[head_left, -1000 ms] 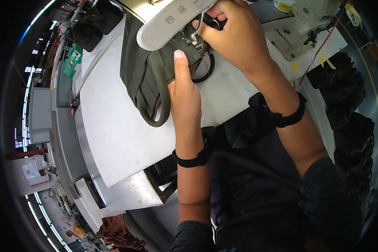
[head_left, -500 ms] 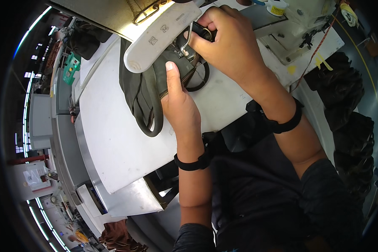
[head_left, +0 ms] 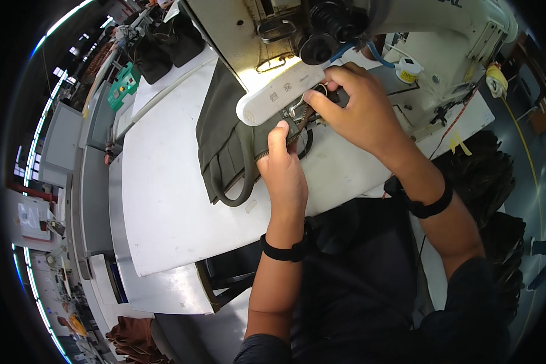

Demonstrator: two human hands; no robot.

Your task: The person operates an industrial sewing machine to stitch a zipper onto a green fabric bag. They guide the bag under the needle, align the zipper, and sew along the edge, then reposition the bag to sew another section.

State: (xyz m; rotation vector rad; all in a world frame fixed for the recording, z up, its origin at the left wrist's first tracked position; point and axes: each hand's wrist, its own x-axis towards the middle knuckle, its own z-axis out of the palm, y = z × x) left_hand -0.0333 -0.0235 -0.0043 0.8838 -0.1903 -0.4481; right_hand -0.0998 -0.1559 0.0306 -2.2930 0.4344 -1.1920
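Observation:
An olive fabric bag (head_left: 221,155) with a rolled handle and a zipper lies under the sewing machine (head_left: 437,42). My left hand (head_left: 283,170) grips the bag beside the zipper (head_left: 261,155), thumb on top. My right hand (head_left: 361,115) is closed near the metal presser parts (head_left: 294,110), thumb and index fingertips by a bent metal piece; what they hold is partly hidden. A white elongated lamp (head_left: 282,97) hangs just above both hands and hides part of the sewing area. A black loop shows at the bag's right.
The white table (head_left: 164,230) curves round the left. Black bags (head_left: 151,57) and a green device (head_left: 123,91) sit back left, a small white bottle (head_left: 409,71) right. Dark piles (head_left: 485,182) lie beside me; another person's legs (head_left: 543,270) show far right, brown fabric (head_left: 130,340) lower left.
The view has shifted, so the hands and bag sit lower in the picture and more of the machine head shows. Both hands keep their closed grip; the legs at far right have come into view.

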